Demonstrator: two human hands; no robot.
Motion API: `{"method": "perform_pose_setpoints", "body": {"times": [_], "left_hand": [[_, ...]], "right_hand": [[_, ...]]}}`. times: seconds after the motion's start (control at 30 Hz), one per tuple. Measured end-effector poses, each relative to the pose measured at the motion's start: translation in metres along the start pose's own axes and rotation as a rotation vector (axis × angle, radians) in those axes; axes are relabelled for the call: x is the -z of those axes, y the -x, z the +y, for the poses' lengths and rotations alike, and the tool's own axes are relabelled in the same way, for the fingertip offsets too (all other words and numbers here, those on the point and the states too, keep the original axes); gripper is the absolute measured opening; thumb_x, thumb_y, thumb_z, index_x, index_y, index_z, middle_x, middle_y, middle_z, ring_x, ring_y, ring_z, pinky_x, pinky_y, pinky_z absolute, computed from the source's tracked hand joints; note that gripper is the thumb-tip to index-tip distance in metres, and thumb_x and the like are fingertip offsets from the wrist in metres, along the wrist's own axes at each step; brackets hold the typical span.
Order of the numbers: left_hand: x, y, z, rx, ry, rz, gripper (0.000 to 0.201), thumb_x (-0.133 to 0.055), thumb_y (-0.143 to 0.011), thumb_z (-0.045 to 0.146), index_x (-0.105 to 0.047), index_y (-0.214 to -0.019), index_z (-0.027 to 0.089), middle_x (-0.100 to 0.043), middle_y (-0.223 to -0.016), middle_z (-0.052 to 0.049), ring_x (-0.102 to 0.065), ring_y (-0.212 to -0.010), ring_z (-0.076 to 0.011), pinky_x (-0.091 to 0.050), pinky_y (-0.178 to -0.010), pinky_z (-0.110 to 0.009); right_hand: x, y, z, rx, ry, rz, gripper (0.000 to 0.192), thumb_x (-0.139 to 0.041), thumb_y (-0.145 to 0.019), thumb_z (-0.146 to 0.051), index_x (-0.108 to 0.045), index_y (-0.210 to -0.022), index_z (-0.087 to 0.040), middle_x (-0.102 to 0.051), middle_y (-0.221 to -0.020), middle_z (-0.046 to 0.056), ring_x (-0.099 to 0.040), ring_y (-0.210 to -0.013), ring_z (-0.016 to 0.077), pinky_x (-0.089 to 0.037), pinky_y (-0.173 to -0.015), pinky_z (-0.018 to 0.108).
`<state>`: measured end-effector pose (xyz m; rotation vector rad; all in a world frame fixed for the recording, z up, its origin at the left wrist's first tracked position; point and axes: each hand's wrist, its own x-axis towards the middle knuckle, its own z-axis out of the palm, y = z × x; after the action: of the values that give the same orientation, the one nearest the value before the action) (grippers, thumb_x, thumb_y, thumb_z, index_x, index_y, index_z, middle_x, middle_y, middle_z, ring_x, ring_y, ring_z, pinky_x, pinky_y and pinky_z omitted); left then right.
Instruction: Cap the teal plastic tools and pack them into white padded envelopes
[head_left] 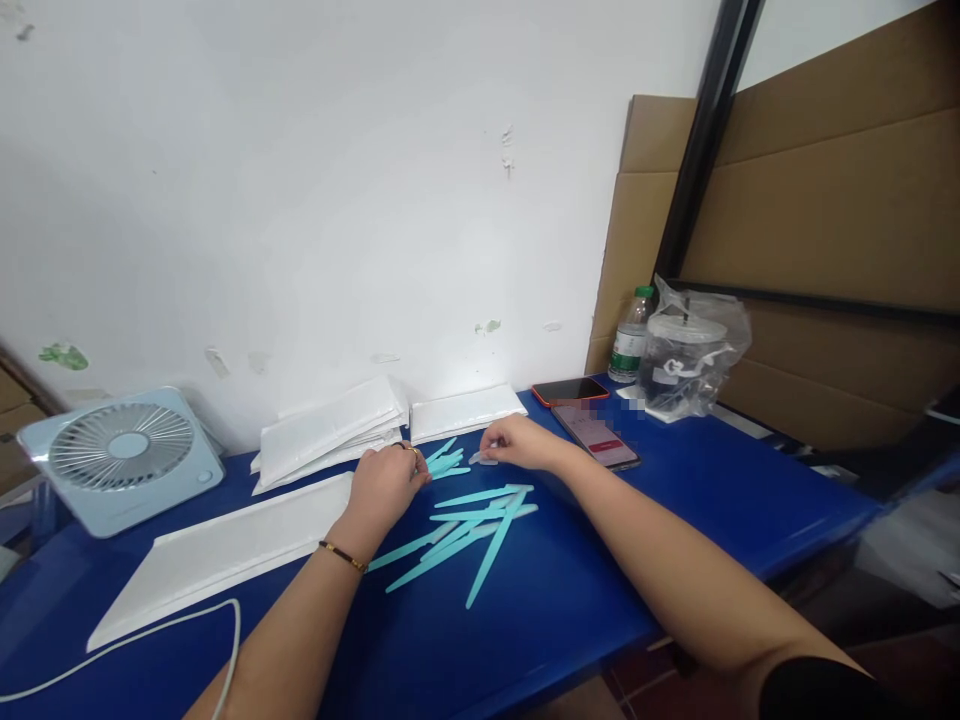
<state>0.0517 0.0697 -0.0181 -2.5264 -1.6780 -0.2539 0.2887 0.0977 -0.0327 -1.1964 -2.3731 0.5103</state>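
My left hand [386,485], with a ring and a bracelet, is closed at the near end of a small bunch of turquoise eyebrow razors [448,462]; its fingertips are partly hidden. To its right, my right hand [517,440] pinches at a small clear plastic piece [487,460], perhaps a blade cap, at table level. Several more turquoise razors [480,530] lie loosely crossed on the blue table [555,610], in front of both hands.
White padded mailers are stacked [330,430] by the wall, with another mailer [232,540] flat at left. A light-blue fan [135,450] stands far left near a white cable [236,640]. Two phones [570,390], a bottle [630,340] and a bagged container [686,360] occupy the right.
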Motion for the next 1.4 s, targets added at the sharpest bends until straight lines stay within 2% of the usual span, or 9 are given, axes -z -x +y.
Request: {"method": "perform_pose_setpoints", "body": {"times": [0.1,0.23,0.4,0.53,0.83,1.0,1.07,1.2,1.4], "left_hand": [[-0.003,-0.001,-0.003,0.028,0.047,0.019,0.019,-0.055,-0.076,0.038,-0.066,-0.084,0.024,-0.065,-0.088,-0.001,-0.059,-0.081,-0.0195,-0.036,-0.067,-0.029],[-0.007,0.002,0.008,-0.082,0.247,-0.078,0.025,-0.056,-0.074,0.046,-0.065,-0.086,0.026,-0.064,-0.089,0.0,-0.059,-0.081,-0.0174,-0.038,-0.065,-0.026],[-0.013,0.004,0.019,-0.063,0.321,-0.212,0.018,-0.055,-0.074,0.038,-0.065,-0.074,0.024,-0.064,-0.076,0.0,-0.057,-0.069,-0.0159,-0.036,-0.058,-0.025],[-0.013,0.002,0.015,-0.011,0.347,-0.186,0.019,-0.051,-0.077,0.035,-0.064,-0.072,0.021,-0.065,-0.074,-0.001,-0.057,-0.068,-0.0162,-0.035,-0.057,-0.025],[-0.007,-0.003,-0.017,0.094,0.217,-0.054,0.021,-0.051,-0.076,0.039,-0.064,-0.076,0.022,-0.065,-0.08,-0.002,-0.058,-0.076,-0.0187,-0.035,-0.061,-0.026],[0.002,0.004,-0.004,0.014,0.35,-0.1,0.036,-0.051,-0.073,0.055,-0.065,-0.086,0.024,-0.064,-0.089,-0.002,-0.057,-0.079,-0.0191,-0.038,-0.063,-0.026],[0.005,0.008,0.007,-0.076,0.412,-0.198,0.04,-0.052,-0.07,0.059,-0.066,-0.083,0.023,-0.064,-0.089,-0.002,-0.057,-0.079,-0.0191,-0.039,-0.062,-0.026],[0.004,0.013,0.019,-0.148,0.422,-0.321,0.035,-0.055,-0.069,0.055,-0.066,-0.074,0.022,-0.063,-0.081,-0.002,-0.056,-0.072,-0.0174,-0.038,-0.059,-0.026],[-0.001,0.008,0.013,-0.083,0.43,-0.293,0.032,-0.051,-0.073,0.05,-0.063,-0.071,0.02,-0.063,-0.077,-0.002,-0.055,-0.065,-0.0159,-0.038,-0.056,-0.026]], "right_hand": [[0.009,0.003,0.015,-0.09,0.045,0.062,0.015,-0.065,-0.071,-0.025,-0.071,-0.081,-0.016,-0.067,-0.073,0.003,-0.055,-0.063,0.0123,-0.035,-0.055,0.021],[0.021,0.009,0.017,-0.069,0.027,0.041,0.012,-0.06,-0.071,-0.02,-0.071,-0.076,-0.016,-0.067,-0.071,0.001,-0.055,-0.062,0.011,-0.036,-0.057,0.02],[0.031,0.017,0.008,-0.067,-0.06,-0.19,0.02,-0.066,-0.067,-0.033,-0.072,-0.077,-0.017,-0.067,-0.07,0.001,-0.054,-0.061,0.0122,-0.036,-0.054,0.02],[0.029,0.017,0.007,-0.05,-0.087,-0.35,0.027,-0.071,-0.062,-0.04,-0.073,-0.076,-0.017,-0.066,-0.066,0.0,-0.053,-0.059,0.0119,-0.036,-0.052,0.02],[0.018,0.008,0.027,-0.108,0.018,-0.032,0.017,-0.066,-0.069,-0.031,-0.073,-0.074,-0.016,-0.068,-0.069,0.003,-0.055,-0.059,0.0119,-0.036,-0.053,0.021],[0.025,0.01,0.027,-0.125,0.036,0.058,0.018,-0.066,-0.069,-0.031,-0.073,-0.076,-0.016,-0.069,-0.069,0.004,-0.057,-0.061,0.0128,-0.037,-0.055,0.021],[0.028,0.013,0.022,-0.111,-0.015,0.015,0.02,-0.064,-0.071,-0.032,-0.073,-0.076,-0.015,-0.068,-0.069,0.004,-0.056,-0.06,0.0127,-0.037,-0.054,0.021],[0.033,0.018,0.01,-0.055,-0.149,-0.199,0.027,-0.066,-0.068,-0.039,-0.073,-0.08,-0.015,-0.069,-0.072,0.003,-0.057,-0.063,0.0129,-0.038,-0.054,0.021],[0.027,0.017,0.004,0.002,-0.169,-0.356,0.033,-0.069,-0.065,-0.045,-0.074,-0.082,-0.018,-0.067,-0.073,0.002,-0.055,-0.063,0.0119,-0.037,-0.057,0.02]]}}
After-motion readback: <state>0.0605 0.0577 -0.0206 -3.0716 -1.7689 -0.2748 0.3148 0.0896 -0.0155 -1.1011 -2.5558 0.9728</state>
